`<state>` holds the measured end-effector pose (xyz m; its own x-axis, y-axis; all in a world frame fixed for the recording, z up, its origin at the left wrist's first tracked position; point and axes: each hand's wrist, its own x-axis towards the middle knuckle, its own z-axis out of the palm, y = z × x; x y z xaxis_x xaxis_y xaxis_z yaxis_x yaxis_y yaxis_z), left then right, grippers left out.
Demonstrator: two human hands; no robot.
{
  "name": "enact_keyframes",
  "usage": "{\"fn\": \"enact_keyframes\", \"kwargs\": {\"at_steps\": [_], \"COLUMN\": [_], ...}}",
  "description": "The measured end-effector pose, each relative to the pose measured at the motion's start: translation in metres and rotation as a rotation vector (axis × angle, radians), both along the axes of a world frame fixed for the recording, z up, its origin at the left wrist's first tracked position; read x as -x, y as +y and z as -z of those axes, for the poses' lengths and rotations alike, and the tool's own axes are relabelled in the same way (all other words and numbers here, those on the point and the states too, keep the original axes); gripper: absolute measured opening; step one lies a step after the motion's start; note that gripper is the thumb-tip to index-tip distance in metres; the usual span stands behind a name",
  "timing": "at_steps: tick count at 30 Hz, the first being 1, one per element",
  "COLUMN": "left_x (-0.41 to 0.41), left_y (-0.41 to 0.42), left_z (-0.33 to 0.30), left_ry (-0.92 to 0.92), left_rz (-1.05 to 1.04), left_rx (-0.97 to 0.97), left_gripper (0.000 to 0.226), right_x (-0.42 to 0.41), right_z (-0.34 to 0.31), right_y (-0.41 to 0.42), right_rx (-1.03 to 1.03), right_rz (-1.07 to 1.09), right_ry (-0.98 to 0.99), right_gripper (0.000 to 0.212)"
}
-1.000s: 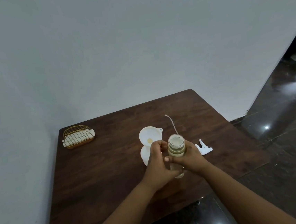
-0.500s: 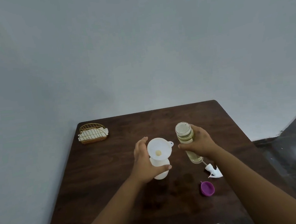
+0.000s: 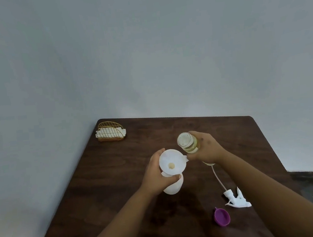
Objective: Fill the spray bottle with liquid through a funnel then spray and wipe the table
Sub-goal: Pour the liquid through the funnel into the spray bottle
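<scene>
1. White plastic funnel [image 3: 172, 164] sits in the mouth of the squat white plastic spray bottle [image 3: 172, 185], which stands on the dark brown wooden tabletop [image 3: 119, 179] near its middle. A pale yellowish spot shows at the funnel's throat.
2. Half a second ago the clear bottle of pale yellow liquid [image 3: 187, 142] was held more upright and a little further from the funnel; now it is tipped toward the funnel, its open mouth just beside the rim. I judge that pouring is about to start, since no stream shows yet.
3. A second ago both hands were together on that clear bottle. Its purple round cap [image 3: 221, 217] now lies mouth-up on the tabletop near the front edge, so the opening step looks done.
4. Left hand [image 3: 157, 173]: its grip is curled round the spray bottle's neck under the funnel, thumb across the front, steadying it.
5. Right hand [image 3: 206, 148]: its grip is wrapped round the body of the clear bottle, holding it above the tabletop.
6. White trigger sprayer head with its long dip tube [image 3: 236, 199] lies on the tabletop to the right of the spray bottle, apart from it and still to be fitted.
7. Gold wire holder with white napkins [image 3: 110, 132] stands at the far left corner, well apart; wiping remains ahead.
</scene>
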<state>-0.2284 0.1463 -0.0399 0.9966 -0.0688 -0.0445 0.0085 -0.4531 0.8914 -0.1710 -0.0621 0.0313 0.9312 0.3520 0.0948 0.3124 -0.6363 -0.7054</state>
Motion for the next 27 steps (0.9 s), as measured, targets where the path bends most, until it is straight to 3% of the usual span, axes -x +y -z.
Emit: {"fn": "enact_keyframes", "kwargs": {"at_steps": [12, 27], "left_x": [0.005, -0.001], "left_y": [-0.004, -0.003], "left_z": [0.004, 0.005], "left_ry": [-0.002, 0.012], "left_rz": [-0.069, -0.056], "left_rx": [0.028, 0.052], "left_gripper": [0.093, 0.094], "right_x": [-0.020, -0.023], "right_z": [-0.004, -0.008], "right_y": [0.009, 0.012], "right_rx": [0.201, 0.201], "right_rz": [-0.168, -0.172], "right_ry": [-0.060, 0.003], "right_gripper": [0.039, 0.037]}}
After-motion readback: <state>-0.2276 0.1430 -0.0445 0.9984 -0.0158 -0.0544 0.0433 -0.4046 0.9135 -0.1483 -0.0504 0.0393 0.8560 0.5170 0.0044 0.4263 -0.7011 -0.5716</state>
